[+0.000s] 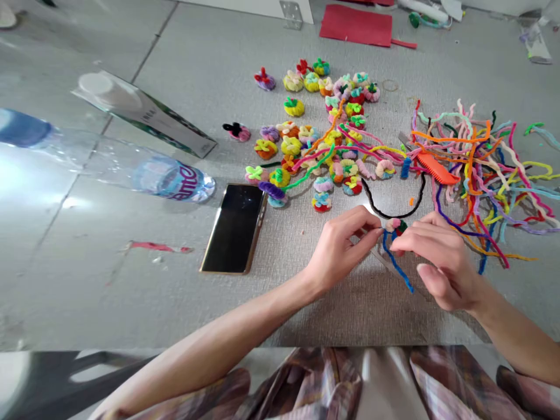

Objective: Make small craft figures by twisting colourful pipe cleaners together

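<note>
Near the table's front edge, my left hand [347, 248] pinches with thumb and forefinger at the end of a blue pipe cleaner [396, 263]. One length of that stem hangs down toward me. My right hand [441, 259] is closed at the other side, its fingertips on a small pipe cleaner piece [393, 224] in pink and dark green. The fingers partly hide where the blue stem meets this piece. Just beyond both hands lies a black pipe cleaner [389, 214] bent in a U.
Many small coloured pipe cleaner knots [290, 144] lie mid-table. Right of them is a tangle of loose pipe cleaners [476, 169] with an orange comb [437, 169]. At left are a phone [234, 227], a water bottle [161, 175] and a carton [149, 114]. A red sheet [356, 26] lies behind.
</note>
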Motion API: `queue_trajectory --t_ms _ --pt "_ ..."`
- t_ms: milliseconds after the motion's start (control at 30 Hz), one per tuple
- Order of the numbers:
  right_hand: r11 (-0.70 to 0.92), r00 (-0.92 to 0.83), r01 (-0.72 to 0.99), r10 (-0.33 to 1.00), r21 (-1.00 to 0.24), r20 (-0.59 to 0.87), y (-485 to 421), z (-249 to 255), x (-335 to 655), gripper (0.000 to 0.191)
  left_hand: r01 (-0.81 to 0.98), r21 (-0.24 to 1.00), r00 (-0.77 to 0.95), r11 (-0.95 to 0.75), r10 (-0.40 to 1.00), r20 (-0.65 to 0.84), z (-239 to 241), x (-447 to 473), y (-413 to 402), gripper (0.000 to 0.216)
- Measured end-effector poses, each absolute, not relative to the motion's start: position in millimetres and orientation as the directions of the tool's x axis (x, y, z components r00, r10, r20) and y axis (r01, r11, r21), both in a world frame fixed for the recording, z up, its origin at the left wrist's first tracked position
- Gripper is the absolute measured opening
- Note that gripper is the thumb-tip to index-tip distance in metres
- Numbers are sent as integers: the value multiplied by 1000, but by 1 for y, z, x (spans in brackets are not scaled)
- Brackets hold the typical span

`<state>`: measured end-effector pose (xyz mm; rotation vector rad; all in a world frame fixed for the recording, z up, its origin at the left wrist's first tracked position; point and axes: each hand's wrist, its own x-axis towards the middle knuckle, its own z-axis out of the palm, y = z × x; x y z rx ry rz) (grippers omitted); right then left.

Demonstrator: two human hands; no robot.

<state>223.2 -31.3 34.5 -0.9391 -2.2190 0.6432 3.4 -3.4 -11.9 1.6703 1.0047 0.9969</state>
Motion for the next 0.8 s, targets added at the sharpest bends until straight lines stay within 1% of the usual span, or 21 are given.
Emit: queue_trajectory --t_ms 33,67,133,167,200,233,300,400,500,533,600,700,800 --pt "602 -540 417 767 -681 347 -29 36 228 47 187 937 351 -296 911 218 -13 3 -2 15" --pt "583 -516 411 782 -701 349 -27 36 231 46 193 921 362 -339 897 255 -13 2 -2 15" --pt "550 -423 453 825 -701 375 -23 36 235 30 195 899 414 -392 864 287 -12 0 0 14" --pt "530 -383 483 844 -697 376 -22 35 236 20 183 902 448 -392 849 279 -11 0 0 14" --pt "507 -365 507 859 -697 359 -22 33 235 14 165 915 481 -368 840 251 -9 0 0 13" --pt "482 -366 519 872 -706 326 -22 31 233 14 147 937 507 -316 838 203 -8 0 0 13" --pt "415 -376 500 895 -760 242 -23 27 228 9 110 982 533 -156 843 74 -5 2 -3 16" --pt "337 -324 456 925 -824 199 -27 21 221 12 44 995 536 90 838 -100 -2 5 -7 14" --pt "286 -283 437 944 -853 171 -28 17 218 13 10 969 525 246 824 -214 -1 7 -10 34" --pt "256 -276 430 950 -866 145 -28 16 219 13 4 957 523 290 815 -249 0 7 -10 33" --pt "180 -263 402 962 -898 75 -27 13 220 11 -14 931 528 364 794 -302 1 7 -10 26" --pt "59 -243 339 970 -939 -26 -25 12 222 6 -45 906 545 422 770 -332 2 6 -9 23" --pt "-4 -224 306 972 -952 -76 -23 12 224 4 -66 883 557 465 751 -354 1 5 -8 24"
